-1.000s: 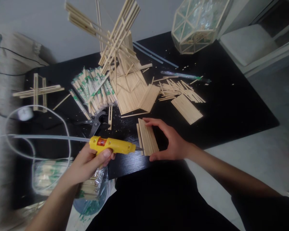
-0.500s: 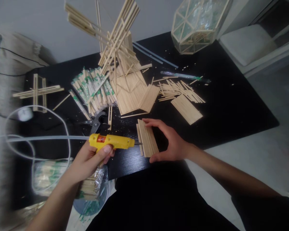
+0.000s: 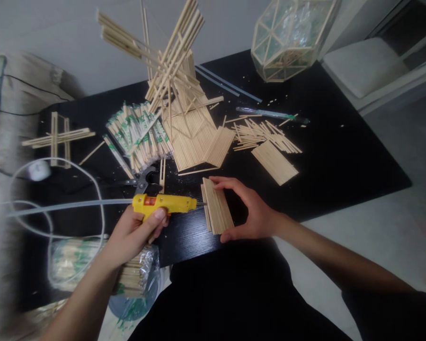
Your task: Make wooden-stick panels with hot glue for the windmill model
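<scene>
A yellow glue gun [image 3: 177, 203] is gripped in my left hand [image 3: 137, 232], a pale glue stick running out of its back to the left. Its metal nozzle points right, at the left edge of a small wooden stick panel [image 3: 218, 208]. Fingers and thumb of my right hand [image 3: 250, 210] pinch that panel at its top and bottom ends, near the table's front edge. A narrower wooden strip [image 3: 206, 213] lies along the panel's left side. Whether the nozzle touches the wood is too small to tell.
Behind stands a windmill-like stick model [image 3: 190, 128]. Wrapped chopsticks [image 3: 138, 135] and black pliers [image 3: 144, 180] lie left of it; loose sticks [image 3: 266, 135] and a flat panel [image 3: 275, 162] lie right. A geometric glass-like container [image 3: 287, 42] stands at the back right.
The glue gun in my left hand has moved slightly up, its nozzle now higher along the panel's left edge. My right hand keeps its hold on the panel, nearly unmoved.
</scene>
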{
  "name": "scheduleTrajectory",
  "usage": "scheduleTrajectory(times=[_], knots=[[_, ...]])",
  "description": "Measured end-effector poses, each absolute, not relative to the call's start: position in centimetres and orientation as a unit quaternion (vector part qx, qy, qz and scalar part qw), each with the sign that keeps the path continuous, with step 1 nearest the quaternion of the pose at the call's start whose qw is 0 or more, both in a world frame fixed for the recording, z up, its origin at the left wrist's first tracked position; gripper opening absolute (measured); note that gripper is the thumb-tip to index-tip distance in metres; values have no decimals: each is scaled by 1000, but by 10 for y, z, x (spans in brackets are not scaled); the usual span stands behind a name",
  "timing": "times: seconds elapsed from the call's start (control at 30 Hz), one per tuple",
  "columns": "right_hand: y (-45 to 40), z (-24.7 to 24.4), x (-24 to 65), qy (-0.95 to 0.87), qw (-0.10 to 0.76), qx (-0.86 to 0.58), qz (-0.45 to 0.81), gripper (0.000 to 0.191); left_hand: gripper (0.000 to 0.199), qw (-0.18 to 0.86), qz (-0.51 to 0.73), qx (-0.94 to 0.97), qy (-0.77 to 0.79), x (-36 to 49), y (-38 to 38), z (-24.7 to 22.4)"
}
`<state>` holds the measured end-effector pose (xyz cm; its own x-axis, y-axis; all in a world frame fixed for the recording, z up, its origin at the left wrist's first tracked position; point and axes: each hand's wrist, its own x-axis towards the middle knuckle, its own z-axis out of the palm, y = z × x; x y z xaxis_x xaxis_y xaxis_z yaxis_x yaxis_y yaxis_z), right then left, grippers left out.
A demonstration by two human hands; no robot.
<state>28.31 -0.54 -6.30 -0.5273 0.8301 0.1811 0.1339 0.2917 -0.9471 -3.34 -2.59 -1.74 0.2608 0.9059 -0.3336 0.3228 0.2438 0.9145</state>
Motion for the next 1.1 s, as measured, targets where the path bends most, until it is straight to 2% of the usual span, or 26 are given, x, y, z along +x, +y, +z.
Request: scheduleTrajectory(times=[1.1], knots=[[-6,-59,283,-731,349,-310,497,94,53,556,265,526,587,-33,-20,-22]])
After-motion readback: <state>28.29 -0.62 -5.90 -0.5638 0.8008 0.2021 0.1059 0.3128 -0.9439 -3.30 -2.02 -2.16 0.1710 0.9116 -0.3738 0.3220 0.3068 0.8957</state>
